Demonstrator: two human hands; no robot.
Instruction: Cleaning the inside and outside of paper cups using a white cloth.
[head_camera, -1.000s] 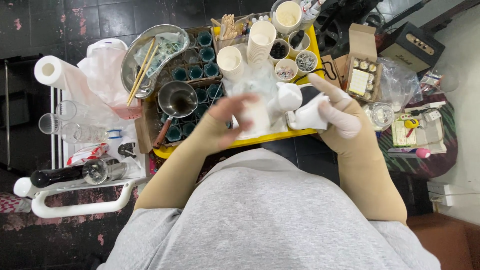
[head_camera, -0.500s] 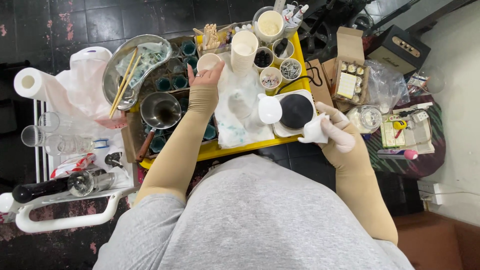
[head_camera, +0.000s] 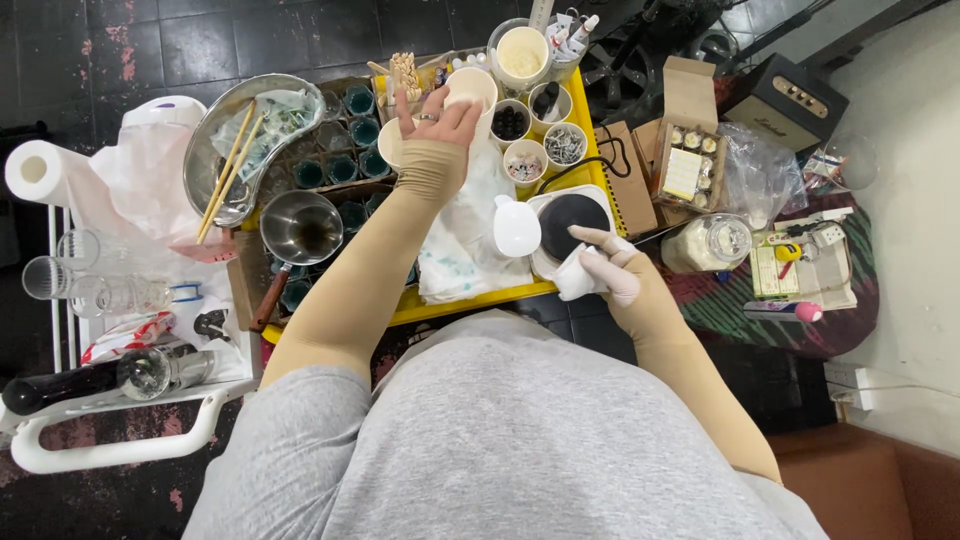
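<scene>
Head view looks down on a crowded yellow tray (head_camera: 470, 300) on the worktop, packed so tight with teal cups (head_camera: 345, 170), small bowls and a white cloth (head_camera: 470, 230) that little bare room is left. Left hand (head_camera: 435, 125) is wrapped around a tall cream paper cup (head_camera: 472, 90) at the tray's far edge, likely gripped by its side to keep it upright. Right hand (head_camera: 605, 265) pinches a white wipe (head_camera: 575, 280) against the near rim of the round black hot plate (head_camera: 572, 215), beside the small white jug (head_camera: 516, 226).
</scene>
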